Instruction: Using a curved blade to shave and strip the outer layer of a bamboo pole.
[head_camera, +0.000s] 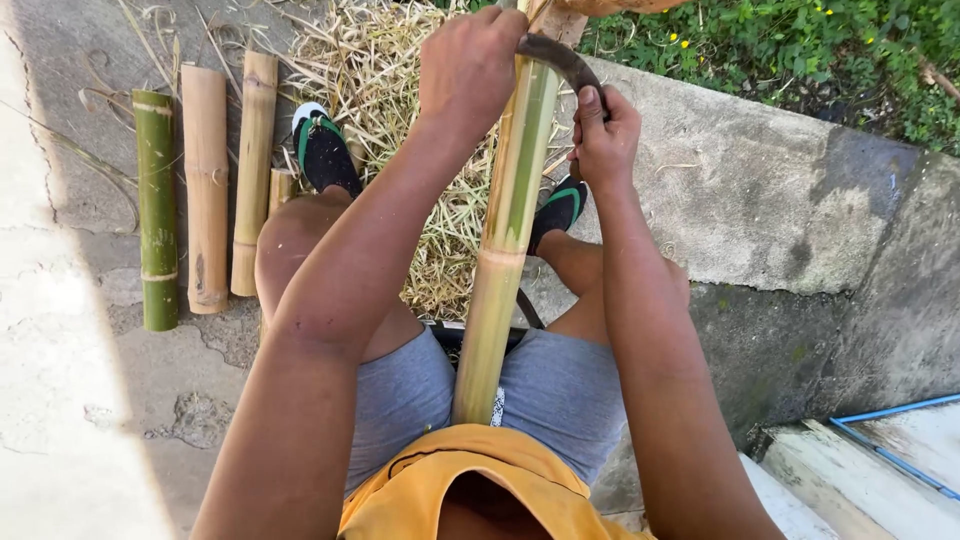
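Observation:
A long bamboo pole (505, 230), green and yellow, runs from my lap up and away between my knees. A dark curved metal blade (560, 58) lies across the pole near the top of the view. My left hand (470, 65) is closed around one end of the blade, on the left side of the pole. My right hand (603, 135) grips the other end on the right side. I sit in grey shorts and an orange shirt, feet in black sandals with green trim.
Three cut bamboo sections (205, 185) lie side by side on the concrete at left, one of them green (157, 205). A heap of pale bamboo shavings (385, 120) covers the ground by my feet. A concrete ledge (760, 200) and green plants (800, 50) lie to the right.

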